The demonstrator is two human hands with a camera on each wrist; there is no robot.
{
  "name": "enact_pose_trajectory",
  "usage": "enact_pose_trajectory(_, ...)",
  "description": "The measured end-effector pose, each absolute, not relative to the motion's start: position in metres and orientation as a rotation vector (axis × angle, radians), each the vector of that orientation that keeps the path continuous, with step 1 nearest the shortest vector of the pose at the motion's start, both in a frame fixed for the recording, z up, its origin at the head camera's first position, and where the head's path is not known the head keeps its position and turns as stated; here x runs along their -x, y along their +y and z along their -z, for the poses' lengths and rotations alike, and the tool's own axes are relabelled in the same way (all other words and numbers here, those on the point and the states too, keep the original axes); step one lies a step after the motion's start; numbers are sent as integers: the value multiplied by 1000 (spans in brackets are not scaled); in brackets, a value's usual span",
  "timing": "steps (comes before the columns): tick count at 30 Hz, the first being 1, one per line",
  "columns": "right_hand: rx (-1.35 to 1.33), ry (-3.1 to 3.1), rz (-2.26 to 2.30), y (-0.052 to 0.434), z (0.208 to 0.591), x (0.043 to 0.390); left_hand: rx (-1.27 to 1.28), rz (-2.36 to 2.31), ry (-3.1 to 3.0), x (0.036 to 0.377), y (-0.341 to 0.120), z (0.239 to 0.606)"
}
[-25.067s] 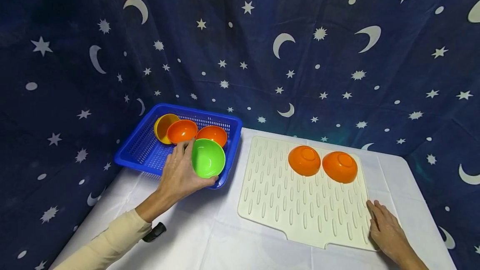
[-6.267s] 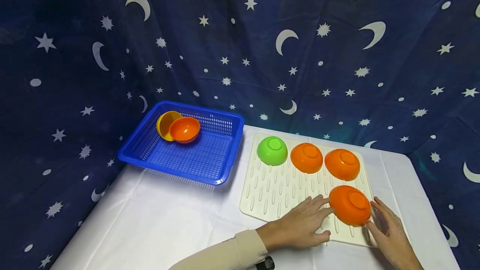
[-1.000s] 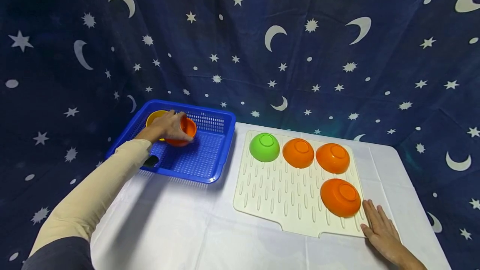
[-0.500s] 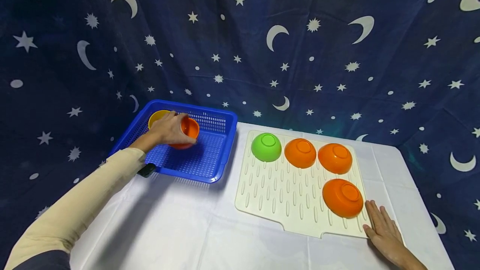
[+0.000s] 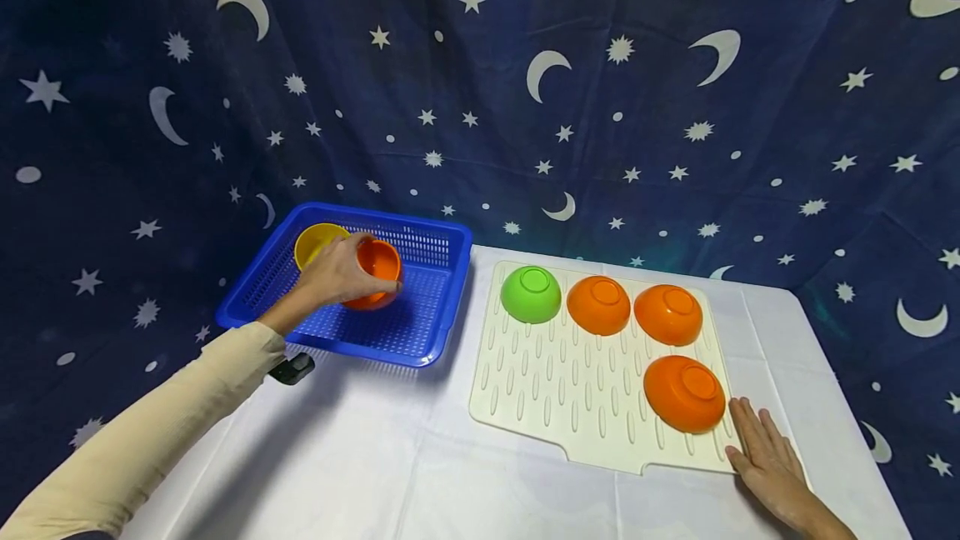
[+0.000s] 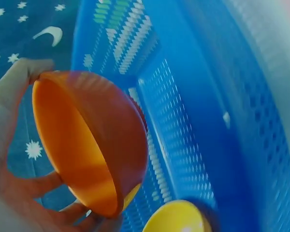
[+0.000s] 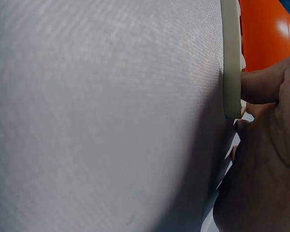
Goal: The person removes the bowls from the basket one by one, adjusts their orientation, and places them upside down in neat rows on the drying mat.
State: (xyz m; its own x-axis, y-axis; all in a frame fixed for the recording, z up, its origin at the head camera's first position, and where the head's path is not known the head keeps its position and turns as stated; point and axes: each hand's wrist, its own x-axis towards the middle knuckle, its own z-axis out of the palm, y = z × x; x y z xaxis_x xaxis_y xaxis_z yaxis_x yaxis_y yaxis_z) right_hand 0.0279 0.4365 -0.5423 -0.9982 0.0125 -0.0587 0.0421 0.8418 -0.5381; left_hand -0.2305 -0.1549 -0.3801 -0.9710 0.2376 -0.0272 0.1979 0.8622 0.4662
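My left hand [image 5: 341,269] grips an orange bowl [image 5: 381,261] by its rim, over the blue basket [image 5: 447,307]. In the left wrist view the bowl [image 6: 111,140] is tilted, its opening towards the palm, thumb and fingers on opposite sides of the rim. Behind that hand a yellow bowl [image 5: 315,242] leans in the basket, partly covered. My right hand [image 5: 768,461] lies with straight fingers along the right edge of the cream draining mat [image 5: 555,390]. In the right wrist view its thumb [image 7: 263,87] touches the mat's edge [image 7: 232,63].
Upside down on the mat stand a green bowl [image 5: 531,294] and two orange bowls, left [image 5: 597,305] and right [image 5: 667,315], along the back. Another orange bowl [image 5: 684,394] sits upside down nearer the right hand. A dark star-patterned cloth [image 5: 480,90] hangs behind the white-covered table [image 5: 360,457].
Over the last second my left hand has drawn the orange bowl slightly right and towards me, uncovering more of the yellow bowl. Earlier, green and orange bowls moved from basket to mat.
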Motion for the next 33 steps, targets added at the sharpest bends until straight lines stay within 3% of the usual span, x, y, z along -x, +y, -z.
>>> enact_pose_trajectory(22,-41,2967,853,436,538,-28,-84,-1621,2563,199,-125,385)
enact_pose_trajectory(33,-75,2968,876,440,539,-30,207,-2020,2190,182,-103,384)
